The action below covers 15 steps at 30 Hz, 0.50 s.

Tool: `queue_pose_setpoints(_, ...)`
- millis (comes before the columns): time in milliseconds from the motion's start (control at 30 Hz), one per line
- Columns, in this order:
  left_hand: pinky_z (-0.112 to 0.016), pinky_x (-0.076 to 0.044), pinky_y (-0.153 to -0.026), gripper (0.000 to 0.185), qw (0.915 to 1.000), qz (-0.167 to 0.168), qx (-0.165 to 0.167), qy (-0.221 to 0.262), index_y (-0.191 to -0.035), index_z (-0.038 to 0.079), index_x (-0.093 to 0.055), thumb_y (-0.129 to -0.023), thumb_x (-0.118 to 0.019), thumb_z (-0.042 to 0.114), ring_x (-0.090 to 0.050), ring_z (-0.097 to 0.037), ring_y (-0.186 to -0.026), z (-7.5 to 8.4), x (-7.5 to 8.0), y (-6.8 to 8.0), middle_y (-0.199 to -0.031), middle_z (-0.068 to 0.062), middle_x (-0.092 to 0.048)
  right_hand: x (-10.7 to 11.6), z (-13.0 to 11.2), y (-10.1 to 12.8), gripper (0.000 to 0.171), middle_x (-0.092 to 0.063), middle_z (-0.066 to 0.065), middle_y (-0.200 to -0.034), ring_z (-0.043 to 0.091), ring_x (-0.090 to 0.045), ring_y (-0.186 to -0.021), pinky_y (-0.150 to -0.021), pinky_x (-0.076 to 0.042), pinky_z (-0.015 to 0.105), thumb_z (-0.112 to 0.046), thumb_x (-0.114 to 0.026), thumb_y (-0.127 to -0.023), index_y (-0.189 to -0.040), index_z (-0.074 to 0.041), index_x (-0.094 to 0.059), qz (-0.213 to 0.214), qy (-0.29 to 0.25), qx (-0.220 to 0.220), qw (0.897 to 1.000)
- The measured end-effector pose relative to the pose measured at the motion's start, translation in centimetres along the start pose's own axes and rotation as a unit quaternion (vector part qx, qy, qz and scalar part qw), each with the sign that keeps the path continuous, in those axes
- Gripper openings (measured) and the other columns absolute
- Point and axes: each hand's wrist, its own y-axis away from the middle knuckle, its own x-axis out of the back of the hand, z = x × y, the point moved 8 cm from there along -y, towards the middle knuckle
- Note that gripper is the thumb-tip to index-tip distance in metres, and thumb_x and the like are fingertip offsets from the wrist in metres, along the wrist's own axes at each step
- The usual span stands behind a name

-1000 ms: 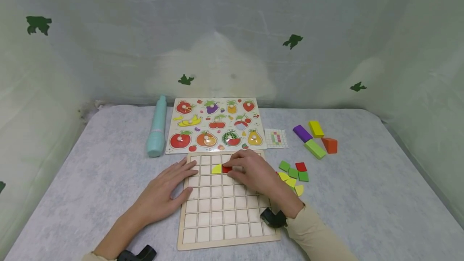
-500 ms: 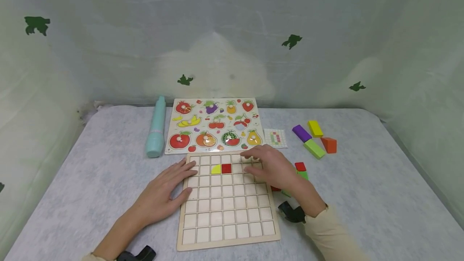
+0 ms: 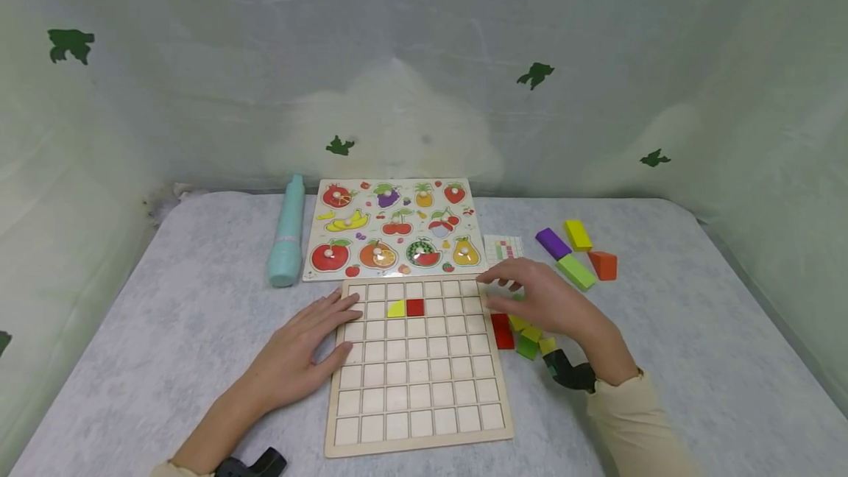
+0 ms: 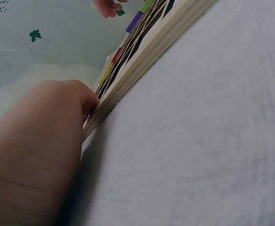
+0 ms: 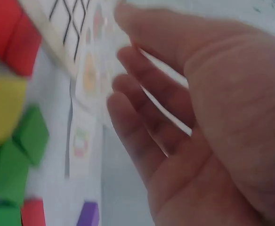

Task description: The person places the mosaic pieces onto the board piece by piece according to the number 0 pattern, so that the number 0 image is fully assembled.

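Observation:
A wooden grid board (image 3: 417, 394) lies in front of the person. In its second row from the far end sit a yellow quarter-round tile (image 3: 395, 309) and a red square tile (image 3: 415, 308), side by side. Spread along the board's left edge, the left hand (image 3: 291, 358) rests with its fingertips on the frame. The right hand (image 3: 550, 302) hovers by the far right corner, fingers loosely bent and holding nothing. Beneath and beside it are loose red pieces (image 3: 502, 331), yellow pieces (image 3: 517, 323) and green pieces (image 3: 528, 345), partly hidden by that hand.
A fruit peg puzzle (image 3: 361, 201) lies behind the board, with a teal bottle-shaped object (image 3: 285, 249) to its left. A small printed card (image 3: 505, 247) is at its right. Farther right lie purple (image 3: 553, 244), yellow (image 3: 578, 235), green (image 3: 576, 271) and orange (image 3: 603, 266) blocks.
The right hand has let go of the red tile, leaving it next to the yellow one, and has moved right towards the loose pieces. The left hand stays in place.

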Motion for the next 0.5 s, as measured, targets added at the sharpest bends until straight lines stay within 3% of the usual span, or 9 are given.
queue_pose_setpoints(167, -0.028, -0.02, -0.129, 0.049, 1.0, 0.001, -0.001, -0.001, -0.143, 0.021, -0.06, -0.096, -0.071, 0.03, -0.035, -0.023, -0.154, 0.0, 0.0, 0.0, -0.16, 0.006, -0.047, 0.8, 1.9, 0.5, 0.038, -0.072, 0.004, -0.122, 0.023, -0.065, -0.107, -0.091, -0.061, 0.042, -0.02, -0.08, -0.091, -0.127, -0.01, -0.072, -0.002, -0.002, 0.001, 1.0)
queue_pose_setpoints(500, -0.026, -0.019, -0.129, 0.05, 1.0, 0.002, -0.001, 0.0, -0.143, 0.021, -0.06, -0.095, -0.071, 0.03, -0.035, -0.023, -0.153, 0.0, 0.0, 0.0, -0.16, 0.006, -0.047, 1.3, 5.5, 1.4, 0.037, -0.072, 0.0, -0.118, 0.021, -0.063, -0.106, -0.09, -0.059, 0.038, -0.022, -0.081, -0.091, -0.125, -0.012, -0.073, -0.027, -0.015, -0.05, 0.998)
